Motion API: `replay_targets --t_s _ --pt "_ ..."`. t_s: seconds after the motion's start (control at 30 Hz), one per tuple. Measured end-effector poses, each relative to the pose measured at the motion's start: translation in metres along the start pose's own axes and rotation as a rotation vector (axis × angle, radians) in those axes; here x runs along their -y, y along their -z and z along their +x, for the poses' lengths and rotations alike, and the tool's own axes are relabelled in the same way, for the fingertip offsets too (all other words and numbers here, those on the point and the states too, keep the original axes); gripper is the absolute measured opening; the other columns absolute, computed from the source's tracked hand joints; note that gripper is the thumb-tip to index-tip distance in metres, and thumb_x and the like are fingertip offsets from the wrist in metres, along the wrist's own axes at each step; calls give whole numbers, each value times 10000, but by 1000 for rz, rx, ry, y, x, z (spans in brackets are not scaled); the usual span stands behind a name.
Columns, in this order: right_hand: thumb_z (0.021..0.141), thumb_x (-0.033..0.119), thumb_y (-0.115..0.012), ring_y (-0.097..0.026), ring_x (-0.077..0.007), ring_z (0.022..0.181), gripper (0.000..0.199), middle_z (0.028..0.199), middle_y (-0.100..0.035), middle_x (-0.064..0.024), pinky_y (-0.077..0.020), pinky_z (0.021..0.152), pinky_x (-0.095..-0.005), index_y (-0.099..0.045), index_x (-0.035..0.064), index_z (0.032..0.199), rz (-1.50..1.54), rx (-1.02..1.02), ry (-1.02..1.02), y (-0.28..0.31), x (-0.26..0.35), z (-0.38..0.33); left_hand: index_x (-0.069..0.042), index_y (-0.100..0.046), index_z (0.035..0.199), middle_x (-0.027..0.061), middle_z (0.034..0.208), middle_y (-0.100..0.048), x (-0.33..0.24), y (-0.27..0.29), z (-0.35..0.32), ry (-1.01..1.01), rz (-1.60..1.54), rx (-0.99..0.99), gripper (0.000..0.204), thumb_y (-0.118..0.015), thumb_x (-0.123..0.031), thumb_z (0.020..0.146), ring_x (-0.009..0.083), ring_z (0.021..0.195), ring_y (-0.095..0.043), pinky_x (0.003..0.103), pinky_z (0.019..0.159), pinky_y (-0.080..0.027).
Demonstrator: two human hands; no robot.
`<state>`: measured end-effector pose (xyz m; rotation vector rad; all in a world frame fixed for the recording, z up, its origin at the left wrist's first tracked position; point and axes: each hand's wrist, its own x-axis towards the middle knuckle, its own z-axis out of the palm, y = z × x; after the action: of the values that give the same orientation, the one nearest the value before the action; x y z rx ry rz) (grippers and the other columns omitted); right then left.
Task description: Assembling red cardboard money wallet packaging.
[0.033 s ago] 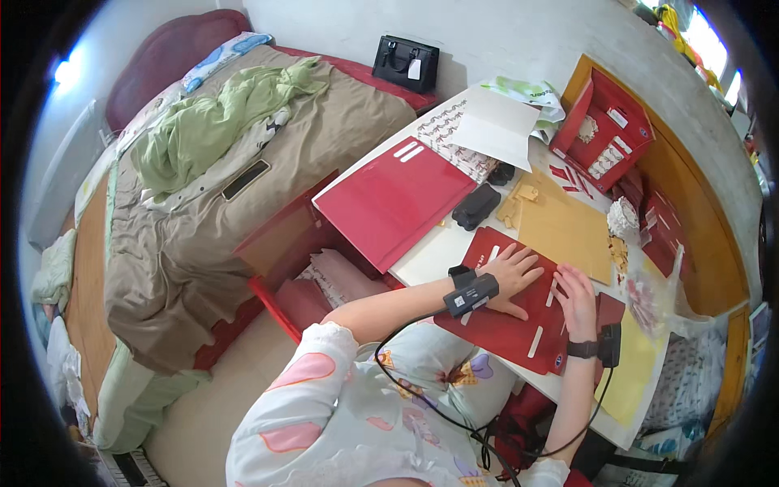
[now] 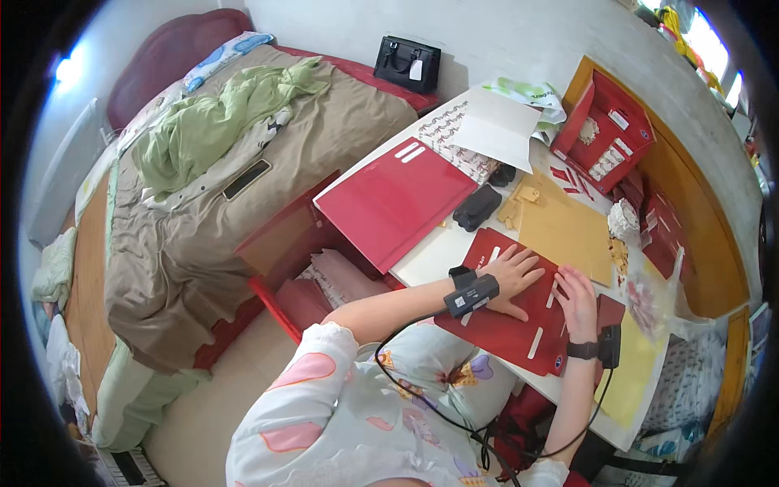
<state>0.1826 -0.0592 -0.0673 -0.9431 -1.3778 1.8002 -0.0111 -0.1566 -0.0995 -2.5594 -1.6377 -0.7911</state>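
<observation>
Right of centre, the left hand [image 2: 513, 280] covered part of a red card sheet [image 2: 505, 334], whose print was too small to read. Whether the right hand [image 2: 576, 302] gripped the sheet or merely touched it (its fingertips overlapped the edge) could not be told. At right, a plastic bag's [image 2: 680, 307] contents looked blurred; at the lower edge, the right sleeve [image 2: 545, 472] was cut off.

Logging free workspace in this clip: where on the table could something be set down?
A white tabletop strip lies mostly bare between the large red sheet, the black case and the red card under the left hand. The right side is crowded: red box, white roll, plastic bag.
</observation>
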Motion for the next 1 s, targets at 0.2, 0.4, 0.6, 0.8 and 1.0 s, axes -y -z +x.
replay_targets --t_s 0.2,0.4,0.6,0.8,1.0 --pt "899 137 -574 -553 -168 1061 279 1132 -596 -79 -461 804 -302 -537 47 1160 54 -13 -52 -3 1 -5 43 -322 1365 285 1394 -326 13 -1 -3 -45 -118 -10 1043 -716 -603 647 403 1327 -294 541 1088 -227" --pt "903 151 -582 -576 -129 978 302 1048 -638 -65 -461 758 -251 -548 29 1177 -261 12 76 9 -11 -2 48 -331 1351 265 1393 -339 12 -2 4 -118 -118 -67 1064 -731 -612 618 392 1319 -311 502 1102 -210" --pt "789 4 -628 -600 -166 716 285 981 -614 -116 -490 613 -277 -612 10 1074 -870 2 490 -7 -20 3 72 -383 1306 220 1305 -448 4 12 2 -126 35 -92 1048 -697 -657 622 353 1254 -394 488 1081 -255" --pt "772 31 -626 -549 -309 904 243 949 -532 -125 -475 770 -372 -561 4 1004 -1239 -10 759 -26 -9 -18 80 -406 1288 206 1246 -480 -1 12 1 -91 73 -99 1020 -716 -626 620 337 1182 -447 464 1045 -312" --pt "737 1 -561 -560 -309 978 253 1019 -578 -154 -474 820 -387 -552 -9 989 -1410 127 866 -18 -21 -24 66 -502 1167 182 1094 -574 -15 21 -4 -84 41 -40 817 -730 -531 659 327 1041 -551 410 941 -421"
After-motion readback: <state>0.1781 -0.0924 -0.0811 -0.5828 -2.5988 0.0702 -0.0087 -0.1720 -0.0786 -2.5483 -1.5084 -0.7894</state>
